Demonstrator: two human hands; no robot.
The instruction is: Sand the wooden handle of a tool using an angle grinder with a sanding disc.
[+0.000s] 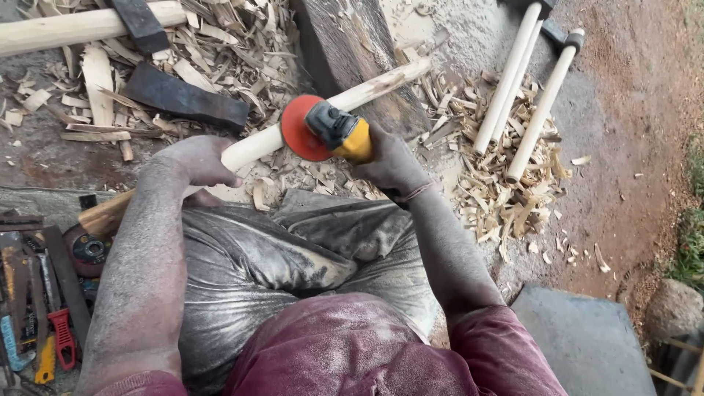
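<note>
My left hand (198,159) grips a long pale wooden handle (367,90) that runs from lower left to upper right and rests against a dark timber block (359,59). My right hand (392,163) holds a yellow angle grinder (339,130) whose red sanding disc (299,128) sits against the handle just right of my left hand. Both forearms are coated in grey dust. My knees, in dusty grey cloth, lie below the handle.
Wood shavings (506,183) cover the ground. Three finished pale handles (539,103) lie at upper right, another (73,28) at upper left by dark metal blades (187,97). Saws, pliers and a spare disc (88,249) sit at lower left. A grey slab (587,337) lies lower right.
</note>
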